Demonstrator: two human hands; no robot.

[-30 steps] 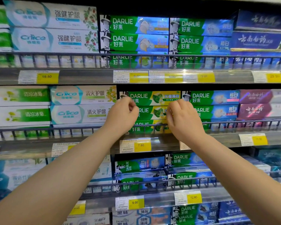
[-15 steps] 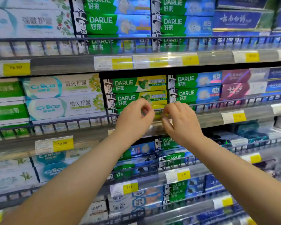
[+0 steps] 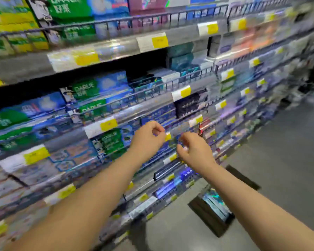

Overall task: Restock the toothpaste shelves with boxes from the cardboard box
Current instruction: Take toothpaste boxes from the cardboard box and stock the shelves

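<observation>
1. Two bare forearms [image 3: 91, 200] reach up from the bottom edge toward the shelving on the left.
2. The left hand [image 3: 149, 136] is in front of a lower shelf edge. Its fingers are curled in with the thumb tip near the forefinger, and nothing shows in its grasp.
3. The right hand [image 3: 195, 151] is just beside it and a little lower. The two are apart. Its fingers are curled too, and nothing can be seen in them.
4. The cardboard box [image 3: 205, 212] sits on the floor below the right forearm, close to the foot of the shelving. Its flaps are open and the glossy contents are too blurred to name.
5. The toothpaste shelves [image 3: 34, 64] run away to the right in stacked tiers, each fronted by a wire rail [image 3: 152, 17].
6. The green and blue toothpaste boxes [image 3: 85, 87] read "DARLIE" with a top-hatted figure. The same word shows on the tier above and, more faintly, on the tier below.
7. White and yellow price tags [image 3: 159, 41] line every shelf lip. Their figures are smeared by blur.
8. The grey floor [image 3: 283, 145] is smooth and spreads open to the right of the shelving as aisle space.
</observation>
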